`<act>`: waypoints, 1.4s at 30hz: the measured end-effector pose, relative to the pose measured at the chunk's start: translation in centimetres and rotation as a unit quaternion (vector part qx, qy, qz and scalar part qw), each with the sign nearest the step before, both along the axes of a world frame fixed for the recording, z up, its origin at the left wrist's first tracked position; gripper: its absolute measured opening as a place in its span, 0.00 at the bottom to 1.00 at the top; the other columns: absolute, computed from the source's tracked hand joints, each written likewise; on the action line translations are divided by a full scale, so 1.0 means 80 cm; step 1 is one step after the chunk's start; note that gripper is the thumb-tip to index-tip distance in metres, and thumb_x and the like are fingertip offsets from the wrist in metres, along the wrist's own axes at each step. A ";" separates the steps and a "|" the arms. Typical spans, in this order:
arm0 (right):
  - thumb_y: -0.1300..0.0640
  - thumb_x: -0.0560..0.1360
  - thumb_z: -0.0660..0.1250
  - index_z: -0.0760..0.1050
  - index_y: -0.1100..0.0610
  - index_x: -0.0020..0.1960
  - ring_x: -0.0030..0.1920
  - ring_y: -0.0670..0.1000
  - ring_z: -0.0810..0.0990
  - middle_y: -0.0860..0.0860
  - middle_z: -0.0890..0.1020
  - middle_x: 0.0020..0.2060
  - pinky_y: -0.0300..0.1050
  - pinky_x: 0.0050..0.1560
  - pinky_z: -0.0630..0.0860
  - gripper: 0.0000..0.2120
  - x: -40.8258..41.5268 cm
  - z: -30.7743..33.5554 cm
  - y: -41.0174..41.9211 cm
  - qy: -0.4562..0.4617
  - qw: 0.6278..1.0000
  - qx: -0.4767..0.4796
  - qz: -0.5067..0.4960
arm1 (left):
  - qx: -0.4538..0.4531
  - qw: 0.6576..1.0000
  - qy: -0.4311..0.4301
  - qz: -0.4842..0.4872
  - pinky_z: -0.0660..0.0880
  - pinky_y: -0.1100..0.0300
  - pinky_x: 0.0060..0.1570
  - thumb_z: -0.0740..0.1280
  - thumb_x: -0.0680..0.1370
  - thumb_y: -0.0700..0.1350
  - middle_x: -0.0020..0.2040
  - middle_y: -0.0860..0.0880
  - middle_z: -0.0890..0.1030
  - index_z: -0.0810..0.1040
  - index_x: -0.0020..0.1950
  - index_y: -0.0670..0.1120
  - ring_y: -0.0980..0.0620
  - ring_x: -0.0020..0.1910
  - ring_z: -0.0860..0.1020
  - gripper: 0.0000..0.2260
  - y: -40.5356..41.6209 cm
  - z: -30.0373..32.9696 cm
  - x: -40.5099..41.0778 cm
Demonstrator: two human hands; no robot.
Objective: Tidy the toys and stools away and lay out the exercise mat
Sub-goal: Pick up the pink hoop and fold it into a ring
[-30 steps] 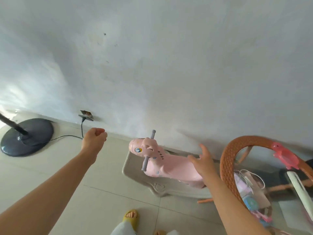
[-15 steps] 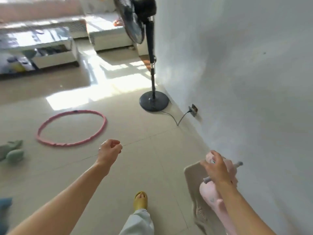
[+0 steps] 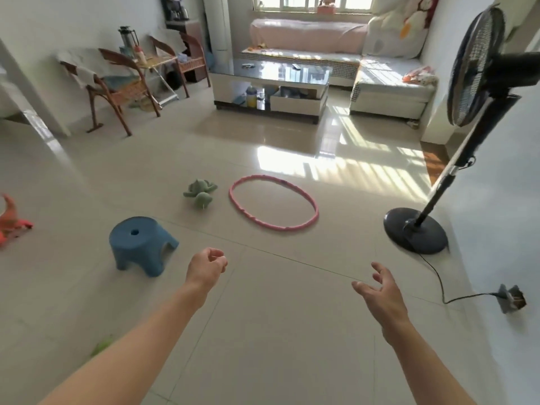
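Both hands are empty: left hand [image 3: 207, 267] loosely curled, right hand [image 3: 382, 293] with fingers spread. Blue stool [image 3: 142, 244] sits just left of the left hand, pink hoop [image 3: 273, 202] and green plush [image 3: 201, 192] beyond it.

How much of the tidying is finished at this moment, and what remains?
Nothing in view looks put away. Both hands hold nothing: the left hand is loosely curled, the right hand is open. Left on the floor: the blue stool, the green plush toy, the pink hoop and an orange toy. No exercise mat is visible.
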State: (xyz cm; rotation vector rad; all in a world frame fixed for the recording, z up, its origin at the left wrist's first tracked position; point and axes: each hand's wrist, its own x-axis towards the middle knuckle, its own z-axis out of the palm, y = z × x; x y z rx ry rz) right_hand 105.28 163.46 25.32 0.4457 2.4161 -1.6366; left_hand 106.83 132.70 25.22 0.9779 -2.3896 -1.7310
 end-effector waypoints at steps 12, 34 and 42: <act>0.61 0.75 0.67 0.60 0.52 0.73 0.53 0.50 0.71 0.57 0.65 0.71 0.45 0.57 0.66 0.30 -0.053 -0.016 -0.234 -0.019 0.998 0.009 0.067 | 0.006 0.999 0.003 0.031 0.69 0.56 0.47 0.61 0.78 0.37 0.48 0.43 0.78 0.73 0.52 0.42 0.49 0.44 0.76 0.05 -0.221 0.001 -0.031; 0.59 0.74 0.68 0.62 0.53 0.72 0.62 0.54 0.73 0.56 0.71 0.66 0.49 0.65 0.68 0.30 -0.444 -0.056 -0.315 -0.054 0.985 0.027 0.164 | 0.025 0.993 -0.025 0.115 0.71 0.58 0.42 0.61 0.78 0.37 0.42 0.47 0.78 0.73 0.49 0.43 0.49 0.44 0.75 0.03 -0.290 -0.041 -0.340; 0.59 0.75 0.67 0.64 0.55 0.70 0.52 0.51 0.75 0.52 0.74 0.55 0.44 0.53 0.70 0.25 -0.586 -0.076 -0.349 -0.071 0.986 0.012 0.153 | 0.046 0.991 -0.039 0.119 0.71 0.61 0.40 0.61 0.78 0.37 0.43 0.46 0.78 0.73 0.51 0.42 0.49 0.44 0.76 0.04 -0.298 -0.054 -0.473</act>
